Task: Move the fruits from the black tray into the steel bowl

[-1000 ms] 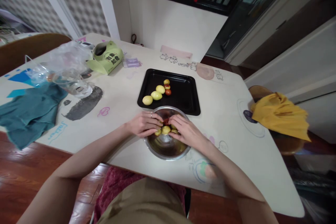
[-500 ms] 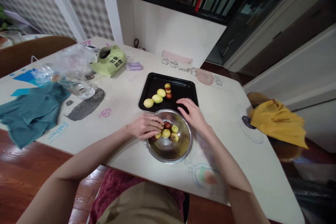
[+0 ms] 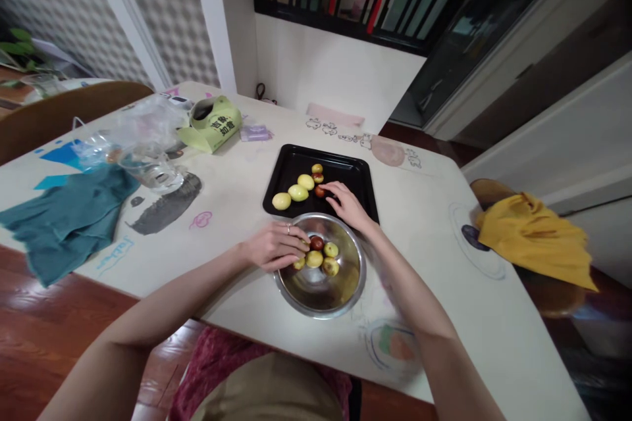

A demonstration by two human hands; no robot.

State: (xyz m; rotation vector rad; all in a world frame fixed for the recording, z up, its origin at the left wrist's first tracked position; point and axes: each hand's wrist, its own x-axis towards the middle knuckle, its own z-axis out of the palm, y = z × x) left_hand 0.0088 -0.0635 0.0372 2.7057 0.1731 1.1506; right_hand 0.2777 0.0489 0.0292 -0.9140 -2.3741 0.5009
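A steel bowl [image 3: 320, 312] stands by the near edge of the table and holds several jujubes [image 3: 315, 259], one dark red, the others yellow-green with brown patches. My left hand [image 3: 277, 245] reaches over the bowl's left rim, fingers curled together against the fruit; what they grip is mostly hidden. Behind the bowl lies a black tray [image 3: 345, 168]. On it, three yellow-green oval fruits [image 3: 297, 193] form a slanting row beside a short column of reddish jujubes [image 3: 317, 169]. My right hand [image 3: 348, 204] is over the tray, thumb and fingers apart, fingertips at the nearest red jujube [image 3: 320, 191].
To the left are a teal cloth [image 3: 74, 217], a clear cup [image 3: 153, 168], crumpled clear plastic [image 3: 148, 118] and a green paper carton [image 3: 214, 123]. A small purple packet [image 3: 255, 133] lies behind. A yellow cloth [image 3: 536, 237] hangs over a chair at right.
My right hand has moved left and forward over the tray, up to the red jujube. My left hand stays at the bowl's left rim. The view has shifted slightly.
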